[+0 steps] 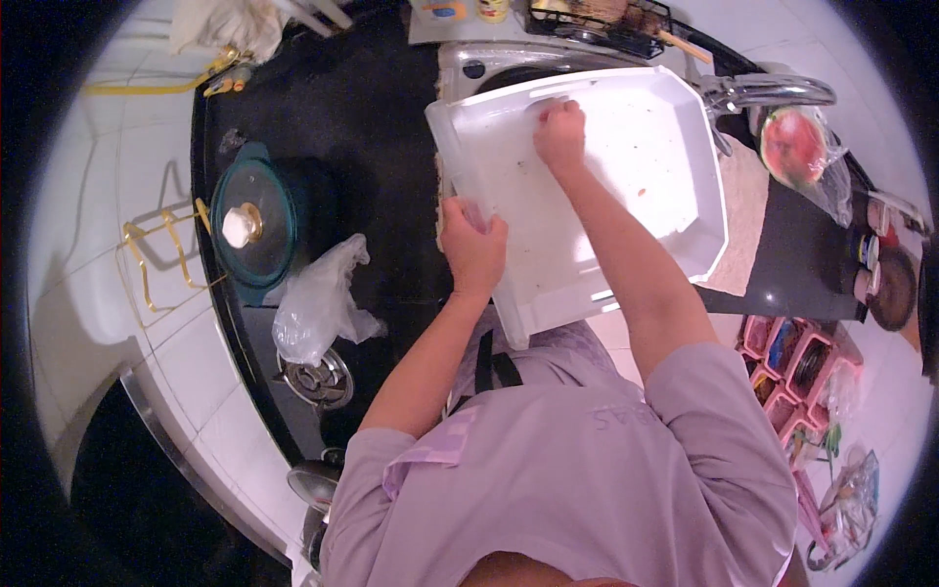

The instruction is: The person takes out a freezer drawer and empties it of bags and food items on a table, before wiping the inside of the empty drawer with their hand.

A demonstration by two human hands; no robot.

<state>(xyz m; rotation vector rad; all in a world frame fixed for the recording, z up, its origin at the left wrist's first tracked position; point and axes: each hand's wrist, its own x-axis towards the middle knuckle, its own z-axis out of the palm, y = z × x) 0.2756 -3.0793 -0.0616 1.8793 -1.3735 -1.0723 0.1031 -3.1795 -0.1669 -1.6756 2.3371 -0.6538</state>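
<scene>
A white plastic drawer (626,210), like one from a fridge, lies tilted across the sink (460,73), with small dark specks and bits on its inner floor. Its left wall is gripped by my left hand (473,247), fingers wrapped over the edge. My right hand (560,137) reaches inside, closed and held close to the far wall. Something small and reddish may show by its fingers, but what it holds cannot be made out.
A chrome faucet (782,91) reaches over the drawer's right. A green lidded pot (256,210), a clear plastic bag (323,303) and a gas burner (318,379) stand left. Cut watermelon (794,147) sits right, pink baskets (797,372) lower right, a black wire rack (597,24) behind.
</scene>
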